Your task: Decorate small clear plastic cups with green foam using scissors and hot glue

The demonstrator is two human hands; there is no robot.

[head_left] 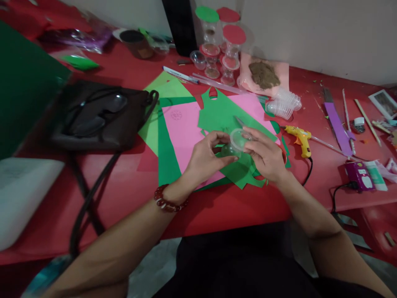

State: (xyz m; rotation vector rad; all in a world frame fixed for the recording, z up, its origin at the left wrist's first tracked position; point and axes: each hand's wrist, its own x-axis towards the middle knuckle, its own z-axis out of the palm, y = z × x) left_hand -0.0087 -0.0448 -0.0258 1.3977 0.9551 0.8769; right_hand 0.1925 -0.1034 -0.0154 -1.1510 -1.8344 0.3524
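My left hand (209, 155) has its thumb and fingers curled around the lower part of a small clear plastic cup (240, 140). With its fingertips, my right hand (265, 153) pinches the cup near its round rim. The cup is tilted over the table; whether it is one cup or two joined together I cannot tell. Beneath both hands lies a green paper sheet (217, 109) with cut-out edges, on top of pink paper (178, 128) and darker green paper (167, 165). A pointed blade, perhaps of scissors, shows behind the right fingers.
Several hourglass-shaped cup pairs with red or green discs (234, 34) stand at the back. Brown sand (264, 75) lies on pale pink paper beside stacked clear cups (283, 104). A yellow glue gun (299, 138) sits to the right, a black bag (102, 120) with glasses to the left.
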